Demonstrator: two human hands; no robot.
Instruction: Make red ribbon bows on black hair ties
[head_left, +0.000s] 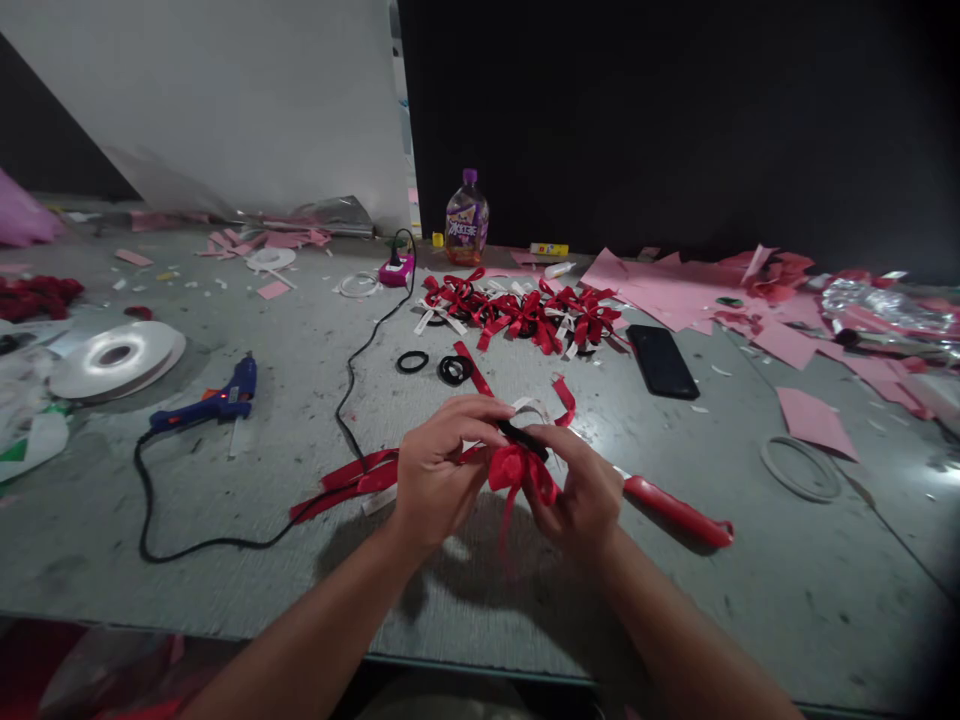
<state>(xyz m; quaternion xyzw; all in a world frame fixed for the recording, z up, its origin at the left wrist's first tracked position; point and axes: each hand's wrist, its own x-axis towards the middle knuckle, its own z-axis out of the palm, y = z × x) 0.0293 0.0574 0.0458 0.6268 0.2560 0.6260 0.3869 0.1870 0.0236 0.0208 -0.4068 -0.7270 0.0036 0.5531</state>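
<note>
My left hand (444, 468) and my right hand (583, 488) meet above the table's front half, fingers closed around a black hair tie (523, 437). A red ribbon bow (513, 470) sits against the near side of the tie, its tail hanging down between my hands. My right fingertips also touch the bow; some fingers are hidden behind it. Cut red ribbon strips (341, 486) lie beside my left hand. By my right hand rests a red-handled tool (679, 512), its front end partly hidden. Loose black hair ties (454, 370) lie just beyond.
A blue glue gun (217, 397) lies left, its black cord curving across the table. Behind my hands is a pile of red bows (525, 315). A phone (662, 361), a drink bottle (466, 222), a white ribbon spool (142, 345) and pink paper scraps (660, 285) surround the work area.
</note>
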